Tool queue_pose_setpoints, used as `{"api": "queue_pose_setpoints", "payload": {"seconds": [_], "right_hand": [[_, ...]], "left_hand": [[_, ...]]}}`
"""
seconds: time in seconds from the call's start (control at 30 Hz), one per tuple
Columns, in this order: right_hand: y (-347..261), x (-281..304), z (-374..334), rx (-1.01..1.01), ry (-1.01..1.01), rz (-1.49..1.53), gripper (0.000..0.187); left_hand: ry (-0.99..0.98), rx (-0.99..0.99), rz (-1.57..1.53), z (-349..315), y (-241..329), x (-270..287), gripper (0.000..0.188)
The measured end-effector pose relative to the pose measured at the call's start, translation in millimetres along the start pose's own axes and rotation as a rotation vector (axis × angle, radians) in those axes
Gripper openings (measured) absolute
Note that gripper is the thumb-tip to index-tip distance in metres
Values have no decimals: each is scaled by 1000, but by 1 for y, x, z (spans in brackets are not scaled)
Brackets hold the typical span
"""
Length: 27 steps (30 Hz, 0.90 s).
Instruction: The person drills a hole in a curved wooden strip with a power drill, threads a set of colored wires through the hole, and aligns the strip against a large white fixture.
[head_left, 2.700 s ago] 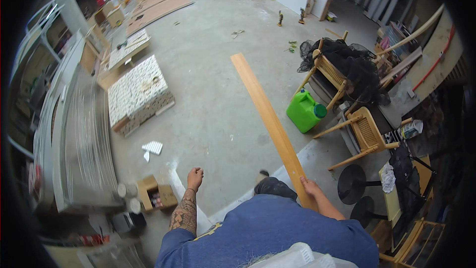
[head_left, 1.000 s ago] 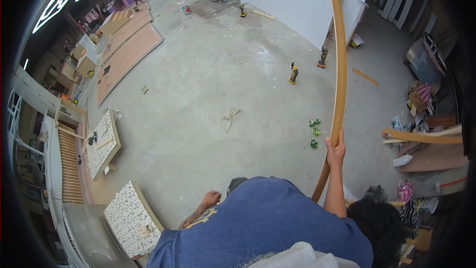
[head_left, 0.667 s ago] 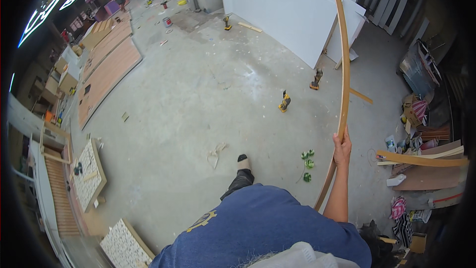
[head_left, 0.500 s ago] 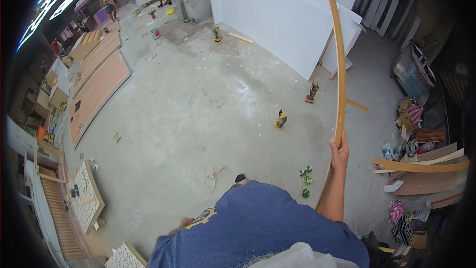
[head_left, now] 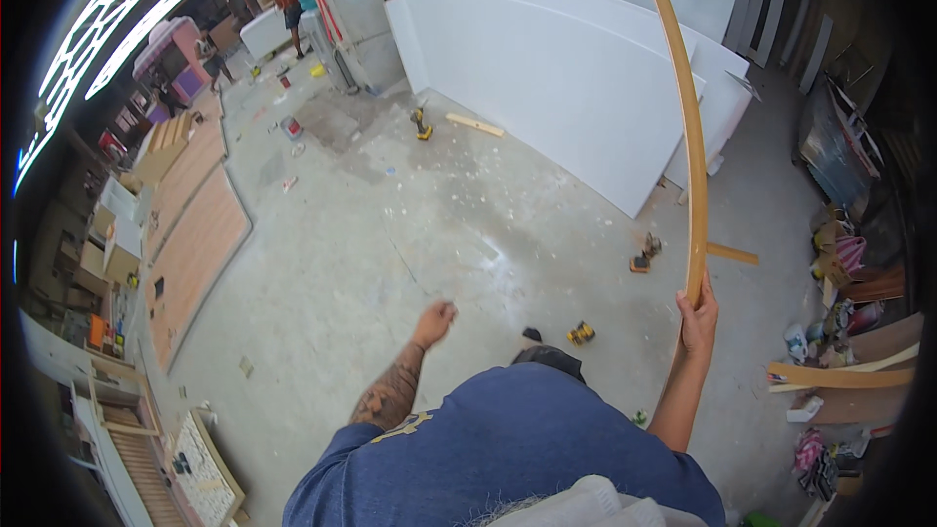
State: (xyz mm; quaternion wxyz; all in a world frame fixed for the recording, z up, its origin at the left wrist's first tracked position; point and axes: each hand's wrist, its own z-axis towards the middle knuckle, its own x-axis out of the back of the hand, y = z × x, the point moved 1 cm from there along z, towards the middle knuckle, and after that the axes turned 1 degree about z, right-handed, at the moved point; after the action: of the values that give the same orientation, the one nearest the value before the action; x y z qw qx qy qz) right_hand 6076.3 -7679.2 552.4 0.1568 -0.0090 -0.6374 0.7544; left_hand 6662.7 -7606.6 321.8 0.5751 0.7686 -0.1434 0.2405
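My right hand (head_left: 698, 324) is wrapped round a long, narrow wooden board (head_left: 695, 151). The board stands up in front of me on the right, its far end rising past the top edge of the view; its lower part runs down along my forearm. My left hand (head_left: 435, 323), on a tattooed forearm, hangs over the concrete floor ahead of me with its fingers curled in. Nothing shows in it. Between my hands, a yellow and black cordless drill (head_left: 581, 334) lies on the floor just ahead of my foot.
Another drill (head_left: 645, 254) and a wood strip (head_left: 732, 254) lie near the board. Large white panels (head_left: 547, 88) lean at the back, with a third drill (head_left: 421, 124) before them. Wood-coloured panels (head_left: 200, 263) lie left. Planks (head_left: 844, 377) and clutter fill the right. Two people stand far off.
My left arm has swung forward into full view. I have moved forward, so the nearest drill is closer to me. The board stays in my right hand.
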Motion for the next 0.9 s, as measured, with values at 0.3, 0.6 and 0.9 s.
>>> {"api": "queue_pose_setpoints", "payload": {"seconds": [0.3, 0.6, 0.9], "right_hand": [[-25, -122, 249, -27, -5, -54, 88], [-54, -255, 453, 44, -4, -200, 90], [-103, -361, 612, 33, -67, -214, 94]], "left_hand": [[-277, 668, 353, 0, -87, 61, 49], [-372, 838, 230, 210, -107, 109, 50], [62, 43, 282, 693, -9, 227, 39]]}}
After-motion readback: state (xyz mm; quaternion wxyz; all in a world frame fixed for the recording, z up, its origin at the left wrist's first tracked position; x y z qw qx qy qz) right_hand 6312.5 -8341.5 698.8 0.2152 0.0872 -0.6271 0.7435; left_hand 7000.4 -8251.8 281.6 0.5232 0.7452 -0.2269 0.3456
